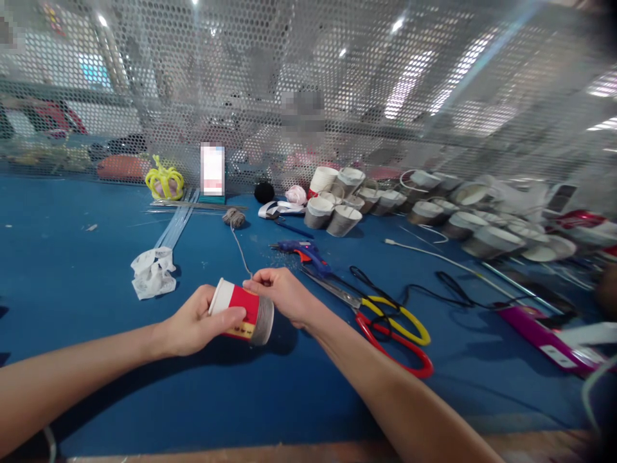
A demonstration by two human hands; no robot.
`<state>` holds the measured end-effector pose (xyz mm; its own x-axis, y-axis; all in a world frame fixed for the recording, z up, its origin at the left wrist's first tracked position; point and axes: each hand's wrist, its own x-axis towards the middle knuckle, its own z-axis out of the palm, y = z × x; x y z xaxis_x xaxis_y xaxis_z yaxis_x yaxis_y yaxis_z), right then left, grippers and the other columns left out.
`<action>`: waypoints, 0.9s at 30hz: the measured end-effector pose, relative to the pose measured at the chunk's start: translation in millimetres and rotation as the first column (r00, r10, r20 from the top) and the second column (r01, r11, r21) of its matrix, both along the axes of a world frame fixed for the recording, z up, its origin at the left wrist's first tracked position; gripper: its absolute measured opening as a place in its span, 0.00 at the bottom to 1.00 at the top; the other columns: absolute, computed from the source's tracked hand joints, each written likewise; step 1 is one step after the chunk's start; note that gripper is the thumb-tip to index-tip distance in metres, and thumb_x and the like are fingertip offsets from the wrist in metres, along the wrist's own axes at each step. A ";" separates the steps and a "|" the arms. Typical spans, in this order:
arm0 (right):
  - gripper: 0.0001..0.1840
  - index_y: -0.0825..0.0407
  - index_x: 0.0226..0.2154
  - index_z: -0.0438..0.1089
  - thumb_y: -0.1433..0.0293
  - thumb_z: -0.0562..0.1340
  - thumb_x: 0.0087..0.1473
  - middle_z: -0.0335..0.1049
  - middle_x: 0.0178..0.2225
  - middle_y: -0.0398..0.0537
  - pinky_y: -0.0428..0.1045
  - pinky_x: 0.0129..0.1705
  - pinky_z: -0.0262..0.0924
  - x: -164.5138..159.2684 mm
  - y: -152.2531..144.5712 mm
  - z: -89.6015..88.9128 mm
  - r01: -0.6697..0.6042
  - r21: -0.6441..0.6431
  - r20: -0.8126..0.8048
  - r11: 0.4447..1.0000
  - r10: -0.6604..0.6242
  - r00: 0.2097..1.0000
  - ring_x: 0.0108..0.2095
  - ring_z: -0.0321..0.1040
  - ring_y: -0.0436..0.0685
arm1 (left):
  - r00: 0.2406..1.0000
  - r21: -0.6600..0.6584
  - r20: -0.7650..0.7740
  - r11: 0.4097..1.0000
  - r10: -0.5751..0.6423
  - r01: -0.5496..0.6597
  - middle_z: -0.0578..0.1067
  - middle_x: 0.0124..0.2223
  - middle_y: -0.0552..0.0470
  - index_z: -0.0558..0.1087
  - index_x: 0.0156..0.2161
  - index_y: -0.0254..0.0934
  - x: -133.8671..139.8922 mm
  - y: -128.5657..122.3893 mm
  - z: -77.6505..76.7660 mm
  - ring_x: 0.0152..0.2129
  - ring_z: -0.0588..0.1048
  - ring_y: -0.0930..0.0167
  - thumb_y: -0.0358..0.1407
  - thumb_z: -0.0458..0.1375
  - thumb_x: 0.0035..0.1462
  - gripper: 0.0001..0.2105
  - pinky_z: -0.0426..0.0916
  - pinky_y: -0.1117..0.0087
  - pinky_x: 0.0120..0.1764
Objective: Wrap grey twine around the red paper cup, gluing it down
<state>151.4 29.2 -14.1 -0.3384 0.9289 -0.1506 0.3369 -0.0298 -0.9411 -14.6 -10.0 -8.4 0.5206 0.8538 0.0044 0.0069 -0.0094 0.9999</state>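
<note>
A red and white paper cup [244, 302] lies on its side in the air, its base end wrapped in grey yarn. My left hand [196, 321] is closed around the cup near its white rim, thumb across the red side. At the wrapped end, my right hand [277, 289] pinches the grey yarn [240, 247] against the cup. That strand runs back to a small grey yarn ball [234, 218] on the blue table. A blue glue gun [301, 252] and large scissors [357, 301] with red and yellow handles lie right of my hands.
Several grey-wrapped cups [344, 220] stand at the back right. A purple power strip [542, 337] with cables lies at right. Crumpled white paper [153, 273] and clear glue sticks [178, 218] lie left. A perforated metal screen [270, 83] borders the table's back.
</note>
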 end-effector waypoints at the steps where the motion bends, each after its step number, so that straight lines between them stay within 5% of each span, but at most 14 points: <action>1: 0.16 0.54 0.18 0.63 0.59 0.60 0.41 0.55 0.14 0.37 0.42 0.16 0.43 -0.3 0.3 -0.8 0.000 -0.016 -0.011 1.000 0.000 1.000 0.14 0.47 0.44 | 1.000 -0.024 0.017 1.000 0.014 -0.014 0.61 0.17 0.57 0.65 0.20 0.30 0.6 0.4 0.1 0.15 0.55 0.80 0.39 0.56 0.46 0.13 0.53 0.80 0.17; 10: 0.17 0.55 0.18 0.63 0.58 0.62 0.39 0.56 0.14 0.36 0.41 0.16 0.44 -2.8 -0.9 -0.3 0.024 -0.090 -0.068 0.996 -0.030 0.997 0.15 0.49 0.43 | 0.987 -0.224 0.126 0.972 0.103 -0.073 0.66 0.17 0.56 0.69 0.20 0.30 2.8 0.8 1.0 0.15 0.61 0.79 0.39 0.60 0.41 0.12 0.56 0.80 0.18; 27: 0.16 0.55 0.16 0.62 0.60 0.62 0.39 0.56 0.13 0.36 0.42 0.16 0.45 -4.1 -2.6 2.7 0.018 -0.109 -0.070 0.994 -0.026 0.997 0.14 0.48 0.43 | 0.991 -0.198 0.105 0.979 0.077 -0.055 0.66 0.18 0.55 0.69 0.21 0.30 2.9 1.2 -0.3 0.15 0.60 0.79 0.41 0.59 0.41 0.13 0.56 0.78 0.19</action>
